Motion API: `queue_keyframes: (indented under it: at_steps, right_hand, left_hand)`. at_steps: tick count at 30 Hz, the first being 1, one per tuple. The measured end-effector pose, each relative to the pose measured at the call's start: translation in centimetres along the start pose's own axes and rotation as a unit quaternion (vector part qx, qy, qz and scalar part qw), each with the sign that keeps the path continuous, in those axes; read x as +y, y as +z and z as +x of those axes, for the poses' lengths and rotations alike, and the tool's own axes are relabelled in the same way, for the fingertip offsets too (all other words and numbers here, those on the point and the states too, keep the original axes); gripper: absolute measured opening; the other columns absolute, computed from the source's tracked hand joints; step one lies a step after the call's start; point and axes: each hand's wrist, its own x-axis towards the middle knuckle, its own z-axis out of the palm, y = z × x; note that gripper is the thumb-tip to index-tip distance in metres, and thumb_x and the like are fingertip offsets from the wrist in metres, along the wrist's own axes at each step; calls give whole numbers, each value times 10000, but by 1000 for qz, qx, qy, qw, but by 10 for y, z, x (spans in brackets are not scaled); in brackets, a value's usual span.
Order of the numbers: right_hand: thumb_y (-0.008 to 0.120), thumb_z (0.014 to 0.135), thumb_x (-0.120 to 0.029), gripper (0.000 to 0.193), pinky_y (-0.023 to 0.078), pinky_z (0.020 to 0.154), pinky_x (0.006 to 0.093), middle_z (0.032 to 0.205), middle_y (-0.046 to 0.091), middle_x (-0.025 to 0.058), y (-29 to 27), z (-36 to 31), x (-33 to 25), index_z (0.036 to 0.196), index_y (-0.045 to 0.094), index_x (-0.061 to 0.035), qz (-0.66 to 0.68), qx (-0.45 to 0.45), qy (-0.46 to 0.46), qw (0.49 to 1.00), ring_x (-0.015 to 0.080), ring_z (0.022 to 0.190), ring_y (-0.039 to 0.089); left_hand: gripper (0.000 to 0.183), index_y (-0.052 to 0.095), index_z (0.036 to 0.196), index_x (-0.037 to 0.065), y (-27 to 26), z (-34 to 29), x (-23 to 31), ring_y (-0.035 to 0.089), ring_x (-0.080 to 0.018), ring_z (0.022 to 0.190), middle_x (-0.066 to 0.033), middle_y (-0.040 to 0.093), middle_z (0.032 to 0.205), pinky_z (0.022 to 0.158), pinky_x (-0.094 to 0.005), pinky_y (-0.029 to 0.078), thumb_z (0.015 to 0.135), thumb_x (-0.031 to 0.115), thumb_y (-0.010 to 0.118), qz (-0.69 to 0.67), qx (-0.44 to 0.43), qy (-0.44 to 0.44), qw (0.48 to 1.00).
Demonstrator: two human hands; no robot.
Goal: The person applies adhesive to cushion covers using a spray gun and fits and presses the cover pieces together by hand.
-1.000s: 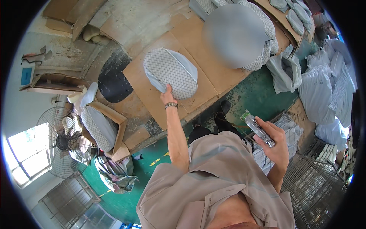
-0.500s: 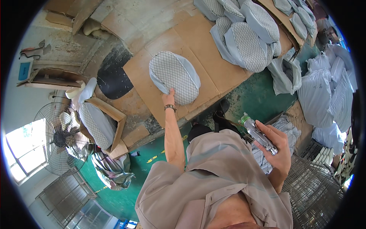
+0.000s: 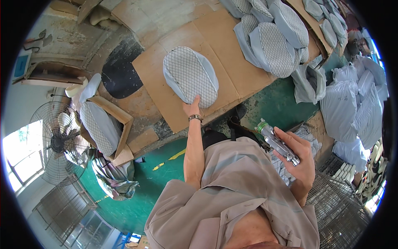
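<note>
A rounded cushion (image 3: pixel 191 74) in a quilted white cover with dark diamond lines and pale grey sides lies on a flat cardboard sheet. At its near end, my left hand (image 3: pixel 192 107) grips the edge, thumb on top and the other fingers mostly hidden. My right hand (image 3: pixel 299 154) is raised off to the right, in front of my body. It is closed around a short, shiny clear-and-silver handheld tool (image 3: pixel 277 142) with a green end, which points up and left, apart from the cushion. What kind of tool it is I cannot make out.
Similar cushions (image 3: pixel 271 47) are heaped at the table's far right. The cardboard sheet (image 3: pixel 219 45) covers part of the worktop. A cushion (image 3: pixel 98 128) stands in an open carton at left, beside a wire-guarded fan (image 3: pixel 58 143). White sacks (image 3: pixel 342 110) and wire racks (image 3: pixel 338 205) stand to the right.
My left hand and the cushion keep their hold and contact, and the cushion sits slightly farther up on the cardboard. The right hand still holds the tool. The whole view has shifted slightly.
</note>
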Motion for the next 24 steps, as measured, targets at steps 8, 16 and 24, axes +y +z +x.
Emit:
queue_keyframes:
  at_steps: [8, 16, 24]
  right_hand:
    - [608, 648, -57, 664, 522, 718, 345, 930, 657, 200, -3, 0, -25, 1298, 595, 78, -4, 5, -32, 999, 354, 804, 673]
    - [729, 763, -183, 587, 519, 594, 311, 833, 667, 147, -3, 9, -78, 1268, 617, 94, -79, -2, -100, 992, 252, 688, 677]
    - [598, 905, -466, 706, 482, 584, 334, 844, 647, 169, 21, 15, -126, 1270, 587, 138, -137, -7, -122, 983, 262, 654, 627]
  left_hand:
    - [950, 437, 1435, -72, 5, -23, 29, 498, -366, 1335, -237, 524, 1440, 1113, -428, 396, 693, 297, 900, 154, -7, -34, 987]
    - [1006, 427, 1445, -66, -6, -16, 29, 468, -392, 1358, -253, 499, 1460, 1134, -441, 367, 685, 405, 888, 187, -8, -37, 982]
    - [976, 461, 1388, -85, -9, -17, 26, 515, -404, 1300, -263, 543, 1402, 1097, -461, 395, 674, 420, 896, 154, -24, -44, 987]
